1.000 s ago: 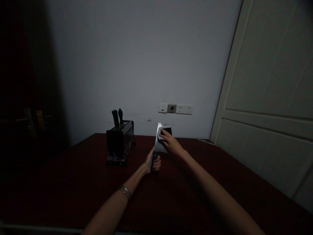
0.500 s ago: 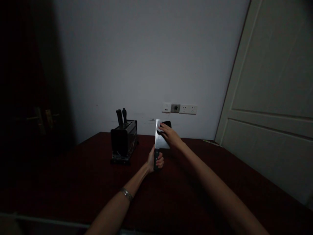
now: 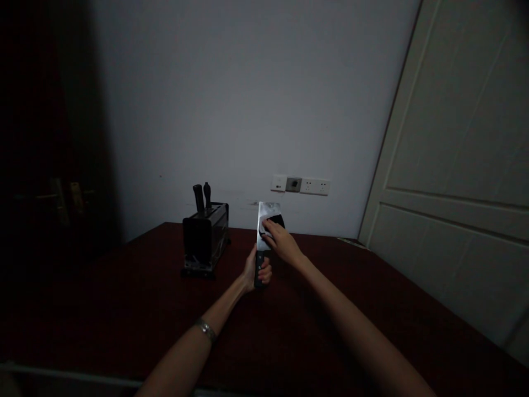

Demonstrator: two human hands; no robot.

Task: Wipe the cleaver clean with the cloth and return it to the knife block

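Note:
A cleaver (image 3: 268,209) stands upright above the table, its broad shiny blade pointing up and its dark handle below. My left hand (image 3: 250,271) is closed around that handle. Against the middle of the blade, my right hand (image 3: 284,241) presses a black cloth (image 3: 276,220) with its fingers. Part of the blade is covered by the cloth and these fingers. The far side of the cleaver is hidden.
On the dark red table (image 3: 306,325), left of my hands, stands a black knife block (image 3: 198,241) with two dark handles (image 3: 199,197) sticking up. Wall sockets (image 3: 314,187) are behind the table. A pale panelled door (image 3: 450,138) borders the right side.
My right hand and the black cloth have slid down the blade, from near its top to its middle. My left hand still grips the handle. The whole view has shifted slightly.

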